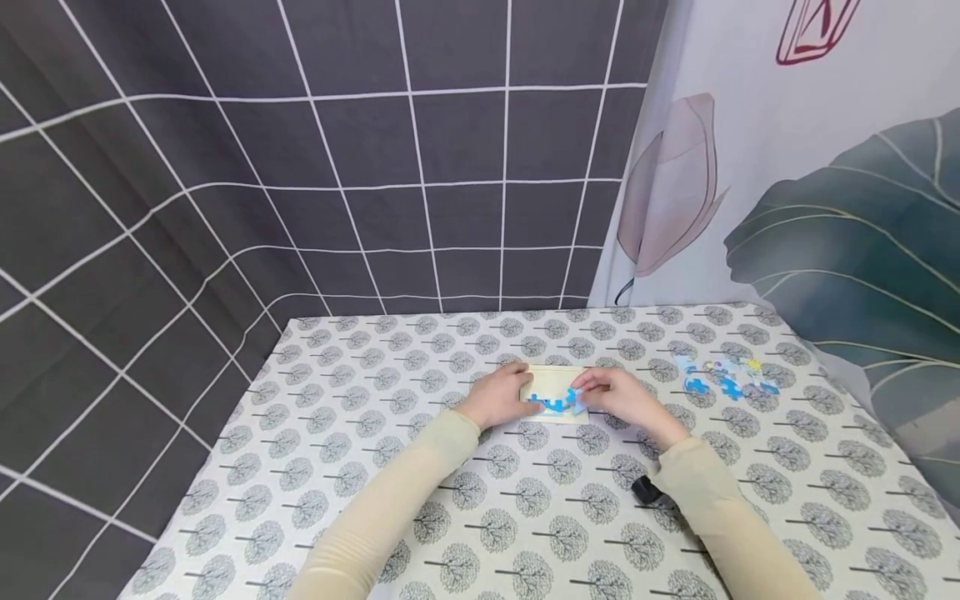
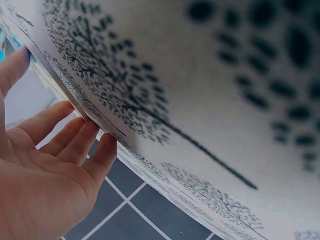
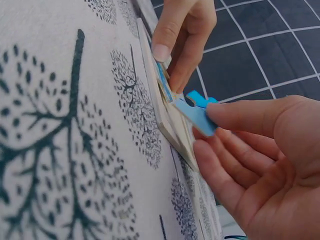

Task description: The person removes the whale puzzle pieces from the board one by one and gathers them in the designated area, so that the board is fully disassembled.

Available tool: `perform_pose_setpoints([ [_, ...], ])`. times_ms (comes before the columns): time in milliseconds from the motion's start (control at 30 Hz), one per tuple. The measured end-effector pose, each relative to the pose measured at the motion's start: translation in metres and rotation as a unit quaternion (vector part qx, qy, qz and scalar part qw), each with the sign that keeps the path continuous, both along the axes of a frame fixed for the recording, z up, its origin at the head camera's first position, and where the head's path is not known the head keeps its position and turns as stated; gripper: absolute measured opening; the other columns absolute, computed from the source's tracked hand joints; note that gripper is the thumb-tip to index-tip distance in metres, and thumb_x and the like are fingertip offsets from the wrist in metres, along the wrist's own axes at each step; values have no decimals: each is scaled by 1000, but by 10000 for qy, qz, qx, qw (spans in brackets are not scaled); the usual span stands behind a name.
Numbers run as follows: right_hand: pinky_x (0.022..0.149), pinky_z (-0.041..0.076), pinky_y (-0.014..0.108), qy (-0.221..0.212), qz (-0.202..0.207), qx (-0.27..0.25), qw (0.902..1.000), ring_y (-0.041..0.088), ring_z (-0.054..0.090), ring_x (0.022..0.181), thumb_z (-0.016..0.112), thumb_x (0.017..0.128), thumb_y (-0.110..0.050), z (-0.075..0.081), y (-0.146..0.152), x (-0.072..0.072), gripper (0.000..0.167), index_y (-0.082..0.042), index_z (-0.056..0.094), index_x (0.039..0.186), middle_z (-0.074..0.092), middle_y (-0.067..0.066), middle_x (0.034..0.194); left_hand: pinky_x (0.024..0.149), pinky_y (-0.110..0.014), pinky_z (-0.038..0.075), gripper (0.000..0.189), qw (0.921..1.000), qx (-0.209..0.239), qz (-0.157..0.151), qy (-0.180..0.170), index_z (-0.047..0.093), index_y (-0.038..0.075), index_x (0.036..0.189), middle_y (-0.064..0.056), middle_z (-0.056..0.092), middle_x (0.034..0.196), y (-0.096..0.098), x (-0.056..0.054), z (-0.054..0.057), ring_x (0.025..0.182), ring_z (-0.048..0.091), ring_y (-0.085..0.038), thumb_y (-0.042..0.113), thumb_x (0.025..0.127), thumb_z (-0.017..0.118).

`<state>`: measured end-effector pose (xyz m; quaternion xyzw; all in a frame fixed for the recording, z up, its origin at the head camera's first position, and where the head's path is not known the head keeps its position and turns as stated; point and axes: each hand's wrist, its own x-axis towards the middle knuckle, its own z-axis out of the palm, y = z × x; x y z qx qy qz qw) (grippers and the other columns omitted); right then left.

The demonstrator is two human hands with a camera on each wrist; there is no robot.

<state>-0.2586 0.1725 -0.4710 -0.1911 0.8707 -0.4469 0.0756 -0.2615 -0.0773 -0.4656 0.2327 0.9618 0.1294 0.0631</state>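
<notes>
A shallow pale wooden puzzle tray (image 1: 552, 382) lies on the patterned cloth, with blue jigsaw pieces (image 1: 553, 406) joined along its near side. My left hand (image 1: 495, 398) holds the tray at its left end, thumb over the blue pieces and fingers along the outer edge. Between thumb and fingers, my right hand (image 1: 621, 397) pinches a light-blue jigsaw piece (image 3: 196, 118) with a brighter blue knob. That piece is tilted over the tray's right end, its lower corner close by the laid pieces in the right wrist view.
Several loose jigsaw pieces (image 1: 731, 387), mostly blue with some yellow, lie spread on the tree-print tablecloth (image 1: 532, 492) to the right of the tray. A small black object (image 1: 646, 490) shows beside the right wrist. Dark checked curtain (image 1: 457, 217) hangs behind the table.
</notes>
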Motion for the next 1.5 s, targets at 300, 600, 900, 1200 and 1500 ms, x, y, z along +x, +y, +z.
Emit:
perform_pose_setpoints([
  [300,88,56,39,-74,-360,0,9993,21,68,96,72,91,-15,2,7,7,25,-7,71,115,73,7,106,114,-47,39,70,10000,54,-12,-36,55,8,144,-6,42,158,-1,0,-1,144,40,-24,54,92,66],
  [600,89,55,40,-94,-434,43,9990,22,68,97,69,94,-17,8,23,12,30,-4,69,121,73,11,111,116,-46,37,72,10000,18,-46,-69,53,9,146,-6,40,159,-2,1,1,145,38,-25,55,93,65],
  [900,80,58,33,-251,-677,1,9974,23,70,90,69,96,-20,12,46,15,33,0,67,122,72,13,107,116,-45,36,73,10000,-10,-37,-70,53,8,146,-7,40,158,-1,2,1,145,38,-25,55,92,65],
  [1200,84,59,39,-227,-1063,-75,9941,26,72,90,67,98,-23,19,70,21,35,0,66,124,72,17,111,115,-47,37,73,10000,-14,-13,-90,53,9,146,-6,40,159,-2,4,3,145,38,-25,56,92,65],
  [1500,84,59,26,-136,-1189,-537,9914,18,71,92,64,100,-19,22,94,30,40,9,59,129,66,26,121,114,-46,39,73,10000,-12,-6,-22,54,8,146,-7,41,158,-1,5,0,143,40,-25,56,92,65],
])
